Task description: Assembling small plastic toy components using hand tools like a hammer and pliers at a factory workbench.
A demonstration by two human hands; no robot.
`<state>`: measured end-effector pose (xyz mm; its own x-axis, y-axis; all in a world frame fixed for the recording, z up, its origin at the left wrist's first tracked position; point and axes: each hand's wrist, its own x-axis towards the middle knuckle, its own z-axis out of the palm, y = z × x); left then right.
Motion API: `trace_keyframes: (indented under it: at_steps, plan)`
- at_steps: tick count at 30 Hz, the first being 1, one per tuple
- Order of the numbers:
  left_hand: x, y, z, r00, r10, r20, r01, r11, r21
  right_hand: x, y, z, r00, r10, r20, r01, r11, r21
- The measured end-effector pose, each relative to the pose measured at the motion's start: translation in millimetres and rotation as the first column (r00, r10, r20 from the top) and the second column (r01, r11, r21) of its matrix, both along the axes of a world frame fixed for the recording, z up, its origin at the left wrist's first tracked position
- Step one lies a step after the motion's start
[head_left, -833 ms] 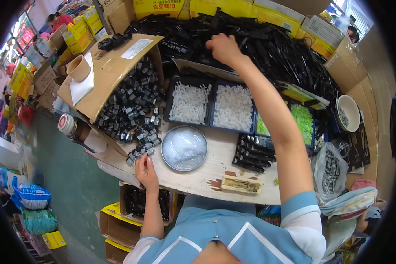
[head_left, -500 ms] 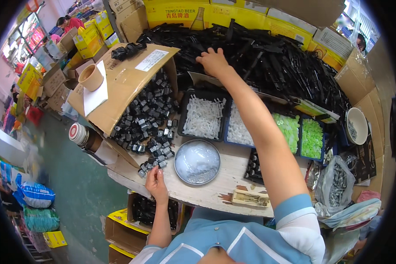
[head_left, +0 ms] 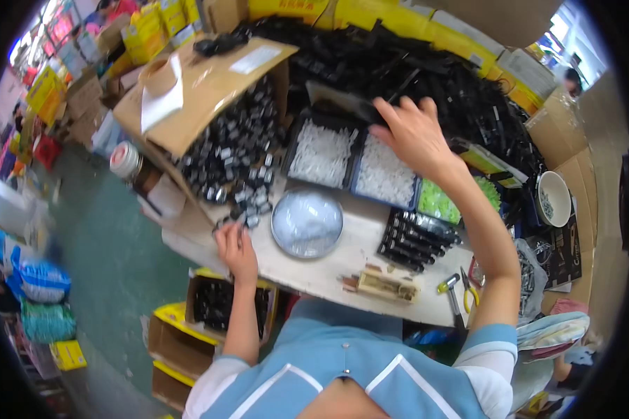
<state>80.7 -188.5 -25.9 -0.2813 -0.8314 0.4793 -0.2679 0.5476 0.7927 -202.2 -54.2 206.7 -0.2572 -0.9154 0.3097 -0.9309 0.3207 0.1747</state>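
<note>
My left hand is at the near edge of a heap of small black-and-silver blocks. Its fingers are closed on what looks like one such block, mostly hidden by the fingertips. My right hand, blurred, hovers above the tray of white plastic pieces, its thumb and fingers closed around a dark strip. That strip looks like one of the long black plastic parts piled behind it. Between my hands stands a round metal dish with a pale, shiny covering.
Another tray of white pieces and bright green pieces line the table. Nearer lie a row of black parts, a cream-coloured fixture, a hammer and yellow-handled pliers. A cardboard box covers the blocks; a bowl stands right.
My right hand has drawn back from the black pile toward me and to the right, with a dark strip at its fingers. My left hand stays by the blocks. The view has tilted.
</note>
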Motion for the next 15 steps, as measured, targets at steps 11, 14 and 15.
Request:
trace_keyframes:
  at_steps: [11,14,15]
  plan:
    - [-9.7,-27.8,7.6,0.929,0.015,0.370,0.041,0.989,-0.145,150.6,189.7,-154.9,0.923,-0.172,0.344,0.128,0.981,0.146]
    - [-7.5,-25.2,-0.2,0.969,0.008,0.248,0.036,0.984,-0.175,162.5,189.6,-166.7,0.933,-0.218,0.287,0.193,0.975,0.112]
    - [-5.6,-23.7,-0.2,0.985,0.018,0.170,0.008,0.989,-0.151,163.9,189.4,-174.0,0.930,-0.234,0.282,0.203,0.970,0.136]
